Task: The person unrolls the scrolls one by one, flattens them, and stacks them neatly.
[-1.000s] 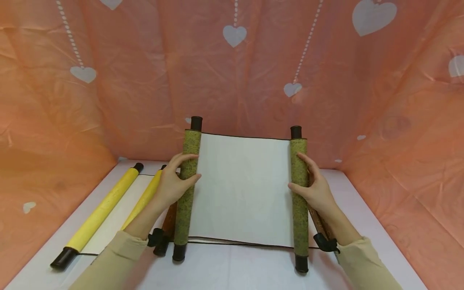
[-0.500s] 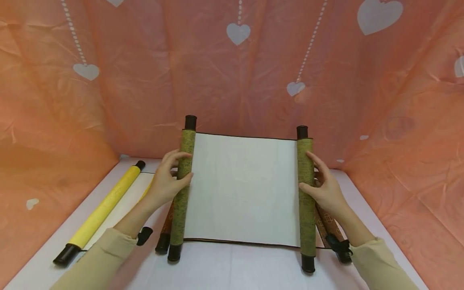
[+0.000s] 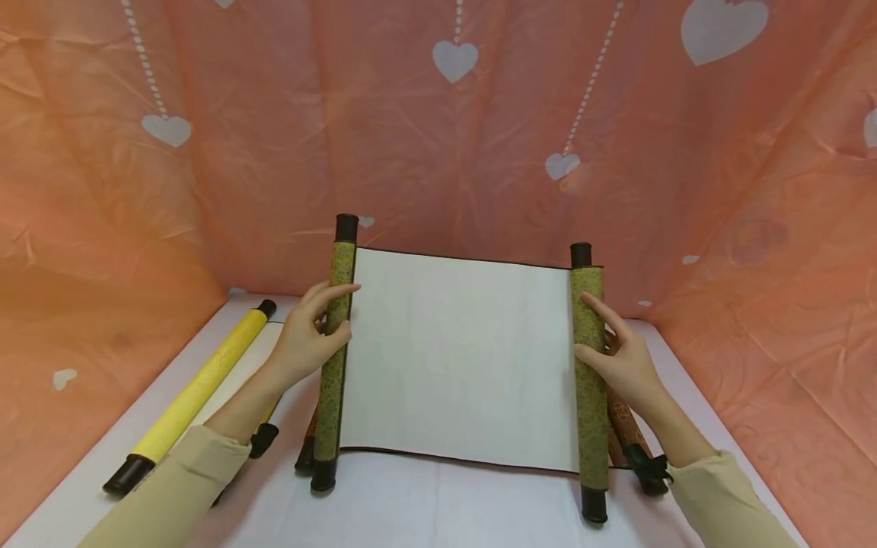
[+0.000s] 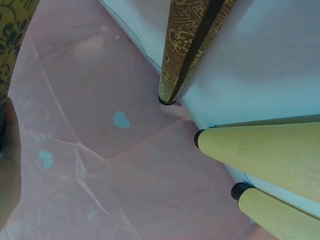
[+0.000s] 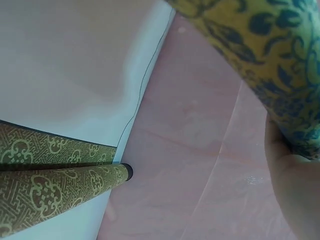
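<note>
A scroll with green patterned rollers and black end knobs is spread between my hands, its blank white sheet (image 3: 459, 358) facing me. My left hand (image 3: 311, 331) grips the left roller (image 3: 330, 403), thumb and fingers around its upper half. On the other side my right hand (image 3: 620, 358) holds the right roller (image 3: 591, 426) in the same way. Behind this scroll lies a brown patterned scroll, mostly hidden; its right roller (image 3: 626, 426) peeks out in the head view and shows more fully as a brown roller (image 5: 60, 192) in the right wrist view.
On the left of the white table (image 3: 438, 510) lies a scroll with yellow rollers (image 3: 199, 388), partly covered by my left forearm. Both yellow rollers (image 4: 260, 155) show in the left wrist view. An orange curtain (image 3: 411, 152) with white hearts stands behind and at both sides.
My hands have moved apart, left hand leftward and right hand rightward, each with its green roller. More of the white sheet is unrolled between them.
</note>
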A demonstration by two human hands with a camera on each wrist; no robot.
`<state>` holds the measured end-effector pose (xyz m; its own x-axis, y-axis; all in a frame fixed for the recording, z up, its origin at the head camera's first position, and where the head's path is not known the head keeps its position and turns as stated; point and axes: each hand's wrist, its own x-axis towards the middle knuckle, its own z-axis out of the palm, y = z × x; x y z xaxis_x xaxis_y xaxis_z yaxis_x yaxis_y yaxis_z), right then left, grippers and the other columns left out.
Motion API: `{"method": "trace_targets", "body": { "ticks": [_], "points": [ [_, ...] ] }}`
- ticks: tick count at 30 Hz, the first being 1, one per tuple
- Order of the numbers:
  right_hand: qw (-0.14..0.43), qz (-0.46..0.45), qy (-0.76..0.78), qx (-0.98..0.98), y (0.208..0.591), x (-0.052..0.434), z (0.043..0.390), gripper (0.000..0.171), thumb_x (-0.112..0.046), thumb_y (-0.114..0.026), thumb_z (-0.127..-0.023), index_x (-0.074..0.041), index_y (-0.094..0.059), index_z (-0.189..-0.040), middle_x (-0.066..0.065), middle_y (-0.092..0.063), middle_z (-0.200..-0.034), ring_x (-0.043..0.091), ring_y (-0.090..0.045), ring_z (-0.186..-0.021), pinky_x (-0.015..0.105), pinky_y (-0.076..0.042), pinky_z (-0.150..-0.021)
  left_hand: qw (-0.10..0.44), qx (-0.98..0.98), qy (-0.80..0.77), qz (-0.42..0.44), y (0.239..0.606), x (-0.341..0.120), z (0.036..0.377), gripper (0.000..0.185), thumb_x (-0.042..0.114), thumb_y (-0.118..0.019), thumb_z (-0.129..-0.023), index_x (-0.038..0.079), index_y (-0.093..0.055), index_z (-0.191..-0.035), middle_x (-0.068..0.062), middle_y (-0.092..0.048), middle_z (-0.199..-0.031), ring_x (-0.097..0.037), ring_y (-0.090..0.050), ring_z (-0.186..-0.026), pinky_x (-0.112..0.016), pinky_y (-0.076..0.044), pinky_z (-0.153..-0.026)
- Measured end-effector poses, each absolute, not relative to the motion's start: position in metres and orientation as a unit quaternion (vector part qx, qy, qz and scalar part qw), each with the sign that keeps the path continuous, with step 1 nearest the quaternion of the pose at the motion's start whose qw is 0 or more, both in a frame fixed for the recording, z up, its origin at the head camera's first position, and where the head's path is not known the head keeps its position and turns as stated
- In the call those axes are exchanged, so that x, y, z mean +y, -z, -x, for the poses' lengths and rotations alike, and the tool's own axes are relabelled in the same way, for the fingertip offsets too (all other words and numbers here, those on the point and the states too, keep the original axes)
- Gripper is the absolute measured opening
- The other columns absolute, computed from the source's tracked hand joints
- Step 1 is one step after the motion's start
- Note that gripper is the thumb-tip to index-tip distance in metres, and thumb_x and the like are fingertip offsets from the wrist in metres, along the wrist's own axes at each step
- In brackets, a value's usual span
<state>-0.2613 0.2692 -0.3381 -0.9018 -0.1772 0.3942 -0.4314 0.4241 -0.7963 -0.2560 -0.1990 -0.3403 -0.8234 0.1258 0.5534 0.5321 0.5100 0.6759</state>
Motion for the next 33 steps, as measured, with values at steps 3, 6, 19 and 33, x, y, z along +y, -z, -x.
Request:
{"method": "trace_targets", "body": {
  "ticks": [3,6,19,33],
  "points": [
    [0.137,-0.182,-0.477,-0.849,0.341,0.270,0.263,0.086,-0.009,-0.079,-0.093,-0.024,-0.034,-0.165,0.013,-0.025,-0.170,0.042,-0.022,-0.154,0.016,-0.045,-0.092,0.211,-0.841,0.461,0.189,0.341,-0.198,0.256,0.053,0.006,-0.075,-0.095,0.014,-0.060,-0.145,-0.020,-0.034,-0.163,-0.044,-0.052,-0.129,-0.057,-0.050,-0.093],
    [0.138,-0.178,-0.464,-0.857,0.342,0.270,0.263,0.089,-0.012,-0.082,-0.091,-0.024,-0.033,-0.165,0.013,-0.025,-0.170,0.040,-0.022,-0.155,0.024,-0.042,-0.103,0.200,-0.846,0.460,0.181,0.340,-0.198,0.256,0.056,0.011,-0.079,-0.093,0.015,-0.060,-0.146,-0.019,-0.031,-0.165,-0.047,-0.030,-0.150,-0.066,-0.042,-0.103],
    [0.135,-0.207,-0.491,-0.836,0.337,0.279,0.259,0.091,0.001,-0.076,-0.093,-0.024,-0.027,-0.166,0.019,-0.029,-0.166,-0.002,-0.045,-0.125,0.010,-0.045,-0.088,0.218,-0.852,0.443,0.176,0.341,-0.209,0.253,0.052,0.007,-0.076,-0.094,0.013,-0.059,-0.144,-0.017,-0.041,-0.160,-0.034,-0.053,-0.117,-0.046,-0.048,-0.087],
    [0.132,-0.204,-0.510,-0.825,0.336,0.296,0.257,0.083,0.013,-0.062,-0.093,-0.019,-0.034,-0.164,0.010,-0.033,-0.163,0.002,-0.048,-0.122,0.017,-0.048,-0.077,0.183,-0.848,0.471,0.160,0.340,-0.224,0.247,0.048,0.001,-0.060,-0.097,0.012,-0.063,-0.143,-0.020,-0.025,-0.167,-0.051,-0.028,-0.149,-0.064,-0.041,-0.093]
  ]
}}
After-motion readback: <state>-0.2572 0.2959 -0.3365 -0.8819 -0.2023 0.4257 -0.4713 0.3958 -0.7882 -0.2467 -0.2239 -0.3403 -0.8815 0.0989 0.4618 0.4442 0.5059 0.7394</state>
